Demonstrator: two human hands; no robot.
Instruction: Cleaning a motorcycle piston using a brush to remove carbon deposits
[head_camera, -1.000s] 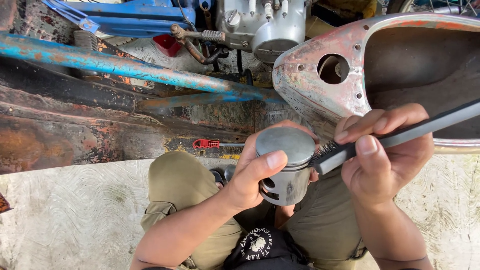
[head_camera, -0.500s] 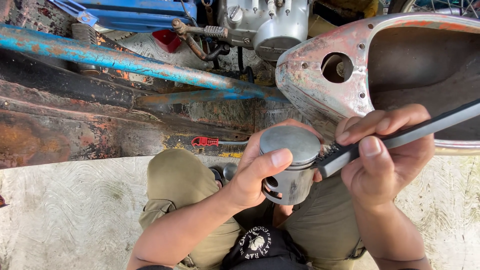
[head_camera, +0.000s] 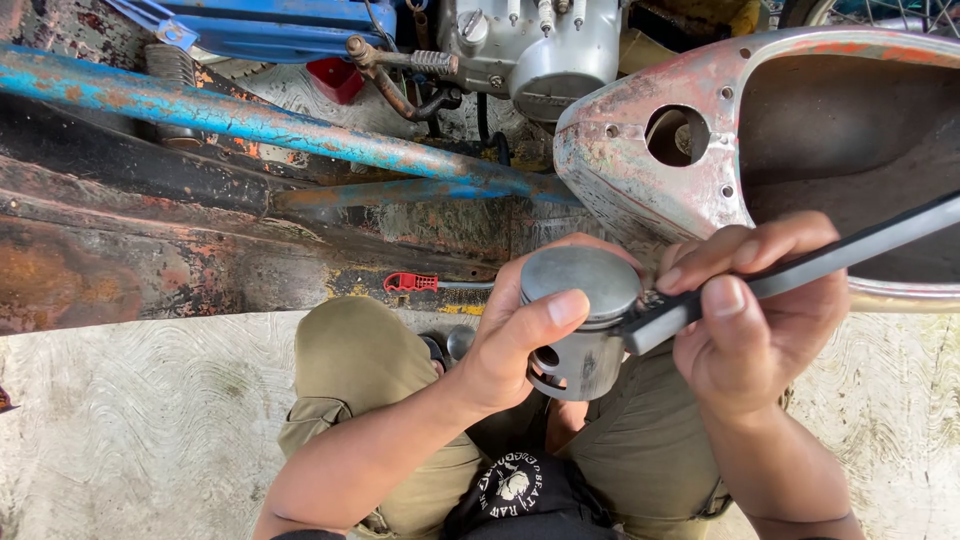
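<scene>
Here, closest to the camera, the person squats with khaki-trousered knees (head_camera: 350, 370) spread above the pale concrete floor (head_camera: 130, 430). Between the knees the left hand (head_camera: 520, 340) is closed around a grey metal piston (head_camera: 580, 320), thumb across the rim of its domed crown, which faces up; the piston's axis stands roughly upright. The right hand (head_camera: 755, 320) is closed on a long dark flat file (head_camera: 800, 270), fingers pinching it near its lower end. The file runs up and to the right, its tip touching the piston's upper side wall just right of the crown, so the piston lies directly left of the right hand. Beyond, a small red-handled tool (head_camera: 412, 283) lies on the floor at the edge of a rusty frame. Farther off are a blue painted tube (head_camera: 250, 120), a rusted fuel tank shell (head_camera: 700, 150), and a grey engine casing (head_camera: 550, 50).
</scene>
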